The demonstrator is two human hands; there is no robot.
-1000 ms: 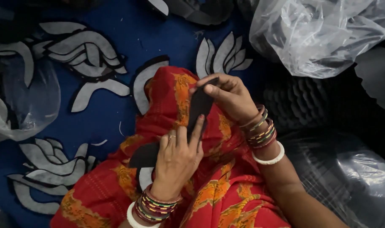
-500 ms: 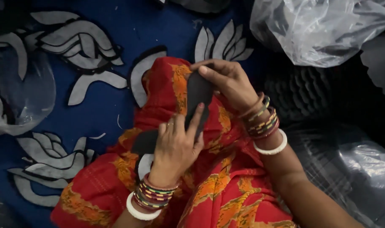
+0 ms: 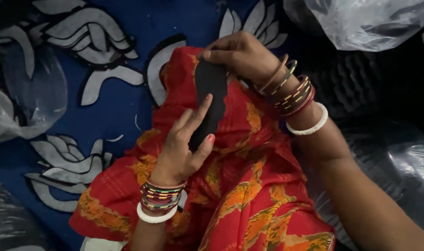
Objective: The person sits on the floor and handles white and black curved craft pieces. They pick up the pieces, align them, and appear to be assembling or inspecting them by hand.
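Note:
A flat black elongated piece (image 3: pixel 211 95), shaped like a shoe insole, lies on my knee, which is draped in red and orange cloth (image 3: pixel 249 176). My left hand (image 3: pixel 181 144) grips its lower end, thumb under and fingers stretched along its left side. My right hand (image 3: pixel 242 56) pinches its upper end with the fingertips. Both wrists wear coloured bangles and a white bracelet.
A blue cloth with grey and white leaf patterns (image 3: pixel 105 83) covers the floor. Clear plastic bags lie at the top right (image 3: pixel 365 23), at the left (image 3: pixel 21 107) and at the right (image 3: pixel 397 172). A dark ribbed thing (image 3: pixel 356 79) sits beside my right wrist.
Both hands stay on the black piece. The left hand has slid up along it and the piece now stands more upright on the knee.

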